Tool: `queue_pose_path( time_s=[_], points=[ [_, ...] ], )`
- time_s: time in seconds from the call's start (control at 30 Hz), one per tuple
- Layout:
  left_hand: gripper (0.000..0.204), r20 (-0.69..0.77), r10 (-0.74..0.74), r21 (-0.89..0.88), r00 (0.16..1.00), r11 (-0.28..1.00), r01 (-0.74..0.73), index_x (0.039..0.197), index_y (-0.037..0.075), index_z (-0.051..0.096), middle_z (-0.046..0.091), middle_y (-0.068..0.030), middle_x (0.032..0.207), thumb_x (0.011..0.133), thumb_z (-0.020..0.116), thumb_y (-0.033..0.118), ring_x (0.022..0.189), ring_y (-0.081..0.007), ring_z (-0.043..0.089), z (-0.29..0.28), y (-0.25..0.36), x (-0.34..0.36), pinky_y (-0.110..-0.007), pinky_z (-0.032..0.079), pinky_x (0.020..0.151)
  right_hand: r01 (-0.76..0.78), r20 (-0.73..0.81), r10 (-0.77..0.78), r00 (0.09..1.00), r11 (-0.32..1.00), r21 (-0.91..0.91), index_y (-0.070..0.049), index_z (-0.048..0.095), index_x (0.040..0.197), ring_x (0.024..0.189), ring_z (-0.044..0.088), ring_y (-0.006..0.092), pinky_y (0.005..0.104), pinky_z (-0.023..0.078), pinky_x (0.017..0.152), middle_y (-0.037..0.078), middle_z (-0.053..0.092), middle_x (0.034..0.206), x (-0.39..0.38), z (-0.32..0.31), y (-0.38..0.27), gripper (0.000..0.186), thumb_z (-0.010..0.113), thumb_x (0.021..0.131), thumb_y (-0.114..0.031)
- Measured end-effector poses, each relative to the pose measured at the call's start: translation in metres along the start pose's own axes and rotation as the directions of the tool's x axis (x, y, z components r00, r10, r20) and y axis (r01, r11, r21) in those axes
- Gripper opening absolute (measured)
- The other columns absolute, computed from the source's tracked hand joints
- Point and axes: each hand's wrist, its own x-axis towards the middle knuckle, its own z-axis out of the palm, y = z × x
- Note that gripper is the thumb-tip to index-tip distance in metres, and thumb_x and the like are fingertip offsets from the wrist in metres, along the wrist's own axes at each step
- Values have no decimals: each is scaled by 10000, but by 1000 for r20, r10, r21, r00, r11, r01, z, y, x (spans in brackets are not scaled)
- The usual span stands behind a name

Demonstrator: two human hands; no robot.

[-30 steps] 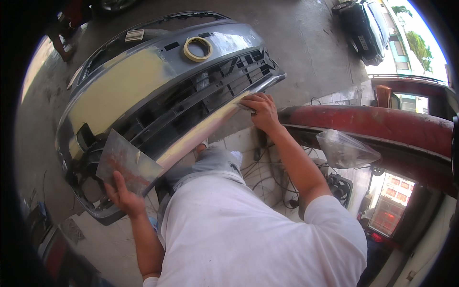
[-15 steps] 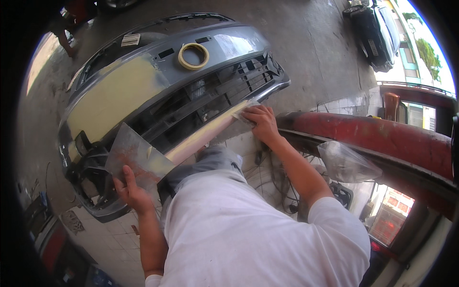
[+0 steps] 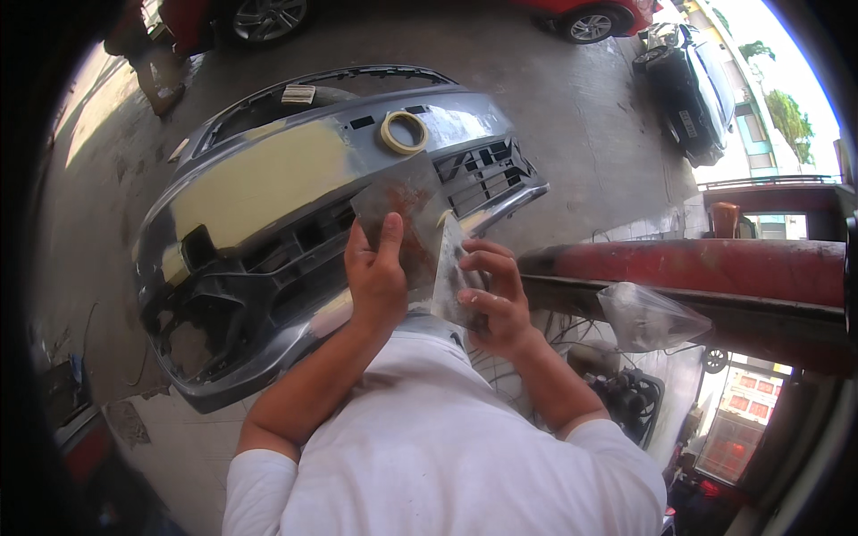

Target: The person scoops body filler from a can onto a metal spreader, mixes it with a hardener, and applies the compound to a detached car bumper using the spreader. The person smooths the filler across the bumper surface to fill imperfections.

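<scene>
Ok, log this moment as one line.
left hand: red-smeared flat grey plate; right hand: flat grey spreader; beyond: grey-yellow car bumper

Before the bumper (image 3: 259, 183), a plate (image 3: 408, 196) is being held by the left fingers (image 3: 391, 234); just to its right, a scraper (image 3: 449, 284) is being held by the right fingers (image 3: 491, 263). Behind the plate, a tape roll (image 3: 386, 136) is being carried on the bumper. Farther back, left of the roll, a pad (image 3: 298, 94) is being seen. On the right, a panel (image 3: 715, 271) is being partly overlapped by a bag (image 3: 648, 317).
</scene>
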Motion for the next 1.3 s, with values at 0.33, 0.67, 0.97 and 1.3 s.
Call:
queue_pose_path(
  time_s=[0.33, 0.67, 0.97, 1.3],
  points=[
    [290, 36, -1, 142, 999, 990, -4, 1273, -8, 630, 728, -93, 1116, 1085, 602, 211, 964, -130, 645, -31, -7, -20, -277, 515, 875, -168, 157, 325, 933, 775, -609, -192, 702, 1215, 1283, 550, 332, 480, 453, 1048, 52, 612, 1304, -31, -35, 18, 693, 758, 591, 104],
    [312, 167, 408, 604, 898, 677, -420, 1225, -38, 641, 734, -166, 1006, 1041, 679, 211, 864, -196, 700, -34, 22, -1, -317, 534, 767, -275, 345, 494, 798, 808, -520, -142, 760, 1217, 1256, 589, 297, 451, 420, 1074, 53, 686, 1289, -32, -35, 56, 611, 681, 648, 67],
    [519, -362, 268, 578, 893, 816, -11, 1397, -52, 561, 637, -158, 1343, 1068, 628, 344, 1167, -218, 615, -142, 33, 32, -349, 469, 1009, -374, 214, 552, 806, 755, -539, -146, 753, 1239, 1263, 578, 283, 427, 395, 1089, 39, 679, 1309, -93, -16, 174, 645, 598, 655, 81],
    [414, 131, -26, 691, 991, 719, -73, 1396, -61, 549, 611, -139, 1378, 1100, 555, 229, 1226, -212, 574, -226, 49, 51, -343, 418, 1080, -503, 340, 854, 395, 510, -698, -133, 632, 1399, 1326, 556, 367, 434, 421, 1136, 139, 605, 1408, -16, -59, 190, 674, 536, 781, 117]
  ],
)
